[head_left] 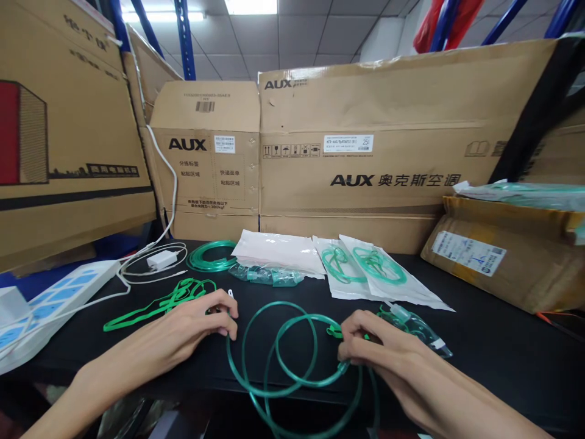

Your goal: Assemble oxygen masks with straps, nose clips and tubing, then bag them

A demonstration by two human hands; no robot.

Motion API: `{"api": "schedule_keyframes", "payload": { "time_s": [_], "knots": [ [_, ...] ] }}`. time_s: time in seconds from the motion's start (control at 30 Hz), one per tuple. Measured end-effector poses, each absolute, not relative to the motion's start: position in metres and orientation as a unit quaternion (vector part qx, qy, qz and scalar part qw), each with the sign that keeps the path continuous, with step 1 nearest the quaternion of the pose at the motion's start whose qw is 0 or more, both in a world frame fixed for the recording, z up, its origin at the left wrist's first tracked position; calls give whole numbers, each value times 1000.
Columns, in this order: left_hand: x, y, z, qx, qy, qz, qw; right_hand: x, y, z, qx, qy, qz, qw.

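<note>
On the black table (493,341) lies a looped green transparent tube (278,360), coiled in two or three rings between my hands. My left hand (201,326) pinches the tube at the left side of the coil. My right hand (370,344) grips the tube at the right side, next to a clear green mask (418,326) joined to it. A flat green elastic strap (159,302) lies just beyond my left hand.
Sealed white pouches with green tubing (375,268), a blank white pouch (278,250), a loose coil (210,256) and small clear parts (269,275) lie behind. A white power strip (50,299) and charger (161,259) sit left. Cardboard boxes (393,152) wall the back; another box (507,256) stands right.
</note>
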State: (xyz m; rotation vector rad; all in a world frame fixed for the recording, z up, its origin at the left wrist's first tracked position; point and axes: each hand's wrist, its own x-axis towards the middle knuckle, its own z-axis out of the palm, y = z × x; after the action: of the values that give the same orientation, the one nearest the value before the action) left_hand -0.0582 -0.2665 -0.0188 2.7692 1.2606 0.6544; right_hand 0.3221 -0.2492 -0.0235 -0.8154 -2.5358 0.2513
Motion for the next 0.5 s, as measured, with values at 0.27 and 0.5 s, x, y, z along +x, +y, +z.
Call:
{"api": "schedule_keyframes", "payload": {
  "time_s": [0.27, 0.5],
  "knots": [
    [-30, -256, -42, 895, 392, 187, 97, 269, -242, -39, -289, -935, 27, 203],
    [-30, -265, -44, 896, 405, 172, 60, 324, -255, -47, -375, -907, 22, 190]
  ]
}}
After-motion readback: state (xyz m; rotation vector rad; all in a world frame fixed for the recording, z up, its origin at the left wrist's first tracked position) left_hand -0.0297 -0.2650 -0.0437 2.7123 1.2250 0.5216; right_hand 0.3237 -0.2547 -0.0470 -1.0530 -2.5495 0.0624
